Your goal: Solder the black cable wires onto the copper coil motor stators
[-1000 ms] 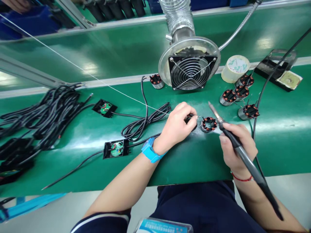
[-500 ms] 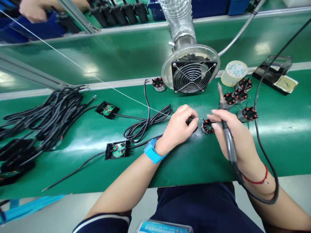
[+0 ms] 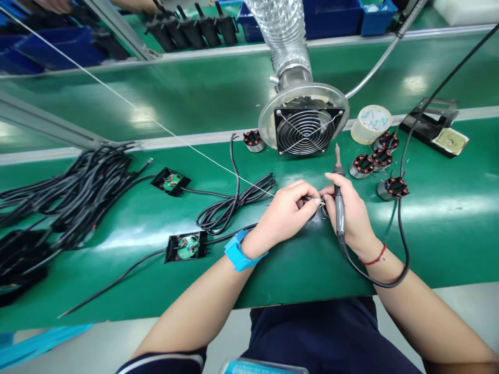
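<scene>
My left hand (image 3: 290,210) is closed at the middle of the bench, pinching the end of a black cable (image 3: 247,228) with fine coloured wires at its tip. A thin pale wire (image 3: 202,158), apparently solder, runs down from the upper left into the same hand. My right hand (image 3: 353,213) holds a soldering iron (image 3: 340,210), its tip pointing up and away from me. Its thumb and finger meet my left fingertips at the coloured wires. Between the hands, a small motor stator (image 3: 324,210) stands on the bench, mostly hidden by the fingers.
A fume extractor fan (image 3: 307,130) hangs behind my hands. Several copper-wound stators (image 3: 393,188), a tape roll (image 3: 371,124) and an iron stand (image 3: 432,124) sit to the right. Leftward lie open black boxes with circuit boards (image 3: 187,246), a coiled cable (image 3: 218,215) and a cable heap (image 3: 78,192).
My right hand has moved left with the soldering iron, and its fingertips now meet my left hand's at the wires over the stator. The far person's hand has shifted upward, partly out of view.
</scene>
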The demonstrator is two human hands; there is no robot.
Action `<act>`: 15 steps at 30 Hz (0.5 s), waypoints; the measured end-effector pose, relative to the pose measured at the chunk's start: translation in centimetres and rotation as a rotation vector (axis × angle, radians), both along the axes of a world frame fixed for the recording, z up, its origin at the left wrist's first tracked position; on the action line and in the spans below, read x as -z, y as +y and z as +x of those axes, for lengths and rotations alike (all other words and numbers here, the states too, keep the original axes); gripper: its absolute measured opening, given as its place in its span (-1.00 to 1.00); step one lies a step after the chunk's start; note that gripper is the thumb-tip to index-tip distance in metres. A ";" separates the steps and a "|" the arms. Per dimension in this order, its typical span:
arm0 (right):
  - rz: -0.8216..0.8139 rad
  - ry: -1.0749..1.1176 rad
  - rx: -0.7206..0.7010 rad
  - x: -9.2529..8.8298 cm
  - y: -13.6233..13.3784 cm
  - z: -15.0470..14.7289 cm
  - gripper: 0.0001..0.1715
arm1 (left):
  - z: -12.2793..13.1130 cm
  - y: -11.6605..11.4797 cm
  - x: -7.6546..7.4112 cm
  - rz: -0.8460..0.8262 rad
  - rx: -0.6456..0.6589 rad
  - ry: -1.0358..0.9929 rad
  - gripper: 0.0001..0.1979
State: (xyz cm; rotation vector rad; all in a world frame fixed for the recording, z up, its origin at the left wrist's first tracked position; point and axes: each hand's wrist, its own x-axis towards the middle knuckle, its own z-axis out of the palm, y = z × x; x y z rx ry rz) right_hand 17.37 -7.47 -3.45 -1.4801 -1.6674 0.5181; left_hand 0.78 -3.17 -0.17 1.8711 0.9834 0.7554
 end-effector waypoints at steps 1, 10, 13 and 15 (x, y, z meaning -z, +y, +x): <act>0.014 -0.003 0.019 0.1 0.0 0.0 -0.52 | 0.0 -0.1 0.0 -0.070 0.011 -0.037 -0.89; 0.294 -0.107 0.046 0.2 -1.1 0.8 -0.49 | -0.1 -0.4 0.7 -0.209 -0.050 -0.148 -0.92; 0.301 -0.137 0.010 1.1 -1.5 2.1 -0.61 | 0.4 -0.8 0.6 -0.167 -0.068 -0.117 -0.92; 0.223 -0.089 0.043 2.9 -1.0 3.3 -0.53 | 0.8 -0.6 1.0 -0.160 -0.031 -0.100 -0.91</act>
